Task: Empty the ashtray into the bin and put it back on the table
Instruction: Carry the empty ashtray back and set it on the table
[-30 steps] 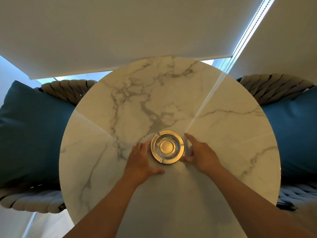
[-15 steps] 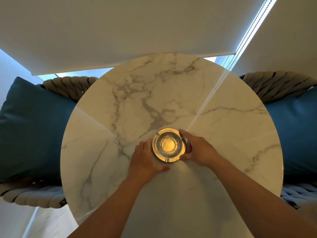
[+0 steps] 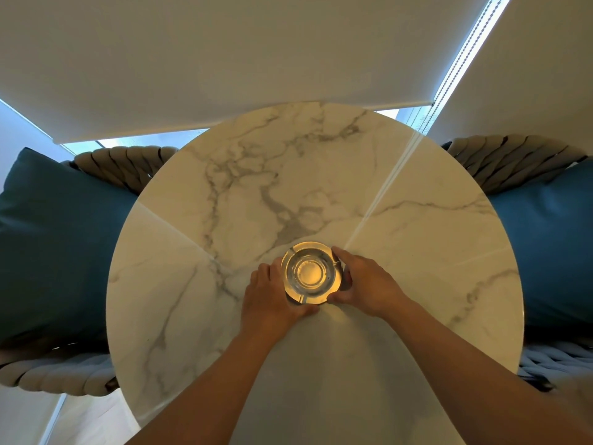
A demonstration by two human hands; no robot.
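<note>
A round clear glass ashtray (image 3: 309, 273) with a notched rim sits near the middle of the round white marble table (image 3: 417, 252). Its bowl looks empty and glows yellow. My left hand (image 3: 272, 293) cups its left side, fingers against the rim. My right hand (image 3: 362, 282) wraps its right side, thumb at the near edge and fingers at the far edge. Both hands hold the ashtray. I cannot tell whether it rests on the table or is lifted slightly. No bin is in view.
Woven rope chairs with teal cushions stand on the left (image 3: 57, 239) and on the right (image 3: 552, 245) of the table. White roller blinds (image 3: 224, 59) hang behind the table's far edge. Pale floor (image 3: 93, 422) shows at the lower left.
Both hands have closed in from beside the ashtray onto its rim. The ashtray has stayed near the table's middle.
</note>
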